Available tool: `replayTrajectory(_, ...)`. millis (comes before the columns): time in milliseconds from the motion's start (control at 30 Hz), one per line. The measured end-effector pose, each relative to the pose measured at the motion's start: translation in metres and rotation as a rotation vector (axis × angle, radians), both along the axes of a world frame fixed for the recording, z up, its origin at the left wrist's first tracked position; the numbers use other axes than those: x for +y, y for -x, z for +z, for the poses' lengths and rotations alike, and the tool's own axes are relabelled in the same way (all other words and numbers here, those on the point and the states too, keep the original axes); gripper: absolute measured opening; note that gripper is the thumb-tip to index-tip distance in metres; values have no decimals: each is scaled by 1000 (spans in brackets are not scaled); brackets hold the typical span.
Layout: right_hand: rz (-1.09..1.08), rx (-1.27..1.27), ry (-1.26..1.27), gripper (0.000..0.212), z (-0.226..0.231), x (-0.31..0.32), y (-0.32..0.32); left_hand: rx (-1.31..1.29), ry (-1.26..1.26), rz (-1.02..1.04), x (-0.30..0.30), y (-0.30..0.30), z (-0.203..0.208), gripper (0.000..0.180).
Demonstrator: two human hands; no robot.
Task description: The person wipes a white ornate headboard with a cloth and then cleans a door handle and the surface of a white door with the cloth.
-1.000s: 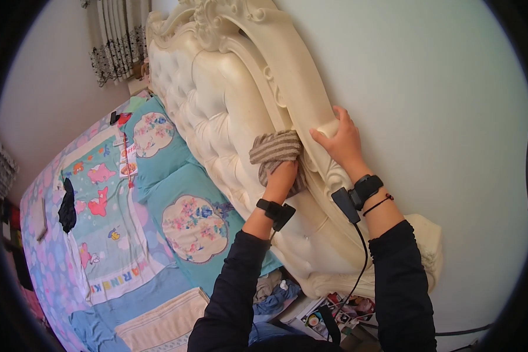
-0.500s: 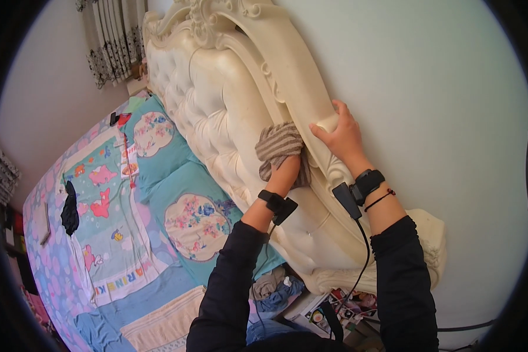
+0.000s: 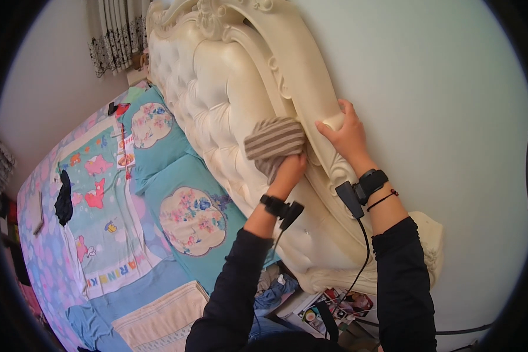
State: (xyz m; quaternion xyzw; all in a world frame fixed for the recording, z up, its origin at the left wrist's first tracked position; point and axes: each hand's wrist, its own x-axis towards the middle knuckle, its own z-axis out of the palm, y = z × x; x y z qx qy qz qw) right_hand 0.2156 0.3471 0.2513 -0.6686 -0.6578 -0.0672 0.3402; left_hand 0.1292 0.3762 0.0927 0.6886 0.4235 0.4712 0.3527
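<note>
My left hand point(image 3: 291, 170) is closed on a brown-and-cream striped cloth point(image 3: 274, 141), which lies against the cream headboard point(image 3: 217, 88) near its carved frame. The cloth covers most of the fingers. Farther right, my right hand point(image 3: 349, 136) grips the smooth curved top rail point(image 3: 317, 76) of that headboard, thumb on the near side and fingers over the wall side. The padded panel is tufted with buttons, and scrollwork runs along the frame. Each wrist carries a black strapped device with a cable.
Two teal pillows point(image 3: 152, 193) with floral patches lie along the headboard. On the bed are a cartoon-print towel point(image 3: 108, 229), a black crumpled cloth point(image 3: 63, 198) and a beige towel point(image 3: 158, 314). Printed papers point(image 3: 311, 314) and bunched clothes point(image 3: 276, 290) sit near me. A plain wall point(image 3: 434, 117) stands right.
My left hand has shifted slightly with the striped cloth, which now lies flatter and a little farther left over the padded panel. My right hand stays on the rail.
</note>
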Motion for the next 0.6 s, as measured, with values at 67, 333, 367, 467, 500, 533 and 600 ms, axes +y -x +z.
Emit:
replayTrajectory(67,3,-4,18,66,-1,2,5,-39,-189,62,10,-23,-15,35)
replayTrajectory(333,-16,-14,49,65,-2,5,1,-64,-514,82,-44,-30,-56,25)
replayTrajectory(367,-13,-19,41,65,-2,6,1,-66,-515,88,-51,-29,-57,25)
replayTrajectory(467,0,-26,25,64,-2,6,0,-110,-406,24,-71,-29,-56,26)
replayTrajectory(500,3,-19,14,64,-4,7,-1,-186,-343,7,-76,-26,-56,26)
replayTrajectory(533,5,-28,15,64,-5,7,-4,-263,-279,-11,-81,-23,-56,26)
replayTrajectory(600,28,0,-14,64,-6,5,-4,-415,-156,-44,-86,-15,-54,27)
